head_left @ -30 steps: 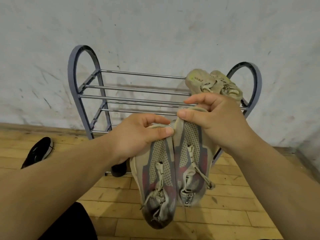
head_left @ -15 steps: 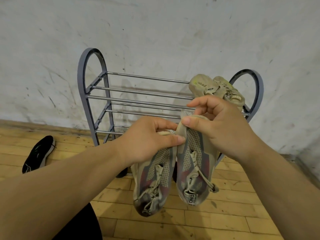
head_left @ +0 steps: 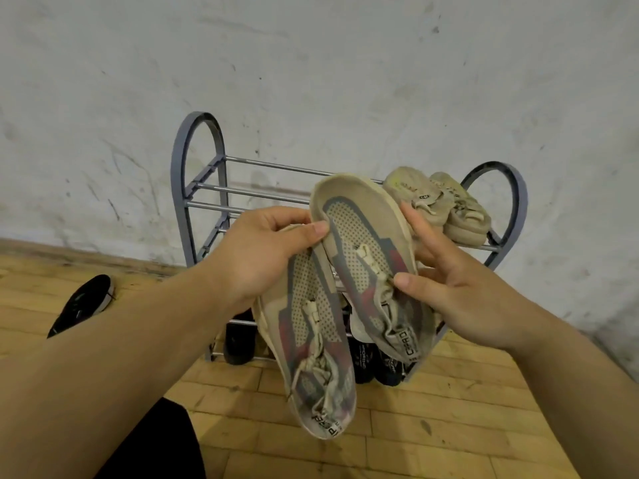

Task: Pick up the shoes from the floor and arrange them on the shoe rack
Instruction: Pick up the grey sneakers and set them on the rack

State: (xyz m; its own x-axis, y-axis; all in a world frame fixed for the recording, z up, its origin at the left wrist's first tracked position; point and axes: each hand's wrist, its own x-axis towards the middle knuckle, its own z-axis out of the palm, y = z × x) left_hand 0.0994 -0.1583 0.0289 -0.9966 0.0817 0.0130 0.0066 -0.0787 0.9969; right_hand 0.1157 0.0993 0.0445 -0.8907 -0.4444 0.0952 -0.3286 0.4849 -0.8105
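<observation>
Before the rack (head_left: pixel 191 167), the left hand (head_left: pixel 257 261) is pinching the near shoe (head_left: pixel 311 344) by its toe, letting it hang, while the right hand (head_left: pixel 460 292) is gripping the far shoe (head_left: pixel 359 233) toe-up (likely aiming it at the top shelf's free left).

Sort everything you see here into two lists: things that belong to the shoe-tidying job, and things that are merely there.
Belongs to the job: left hand, right hand, lower sneaker, upper sneaker, shoe rack, black shoe on floor, shelved beige pair.
Merely there: scuffed wall, wooden floor.
</observation>
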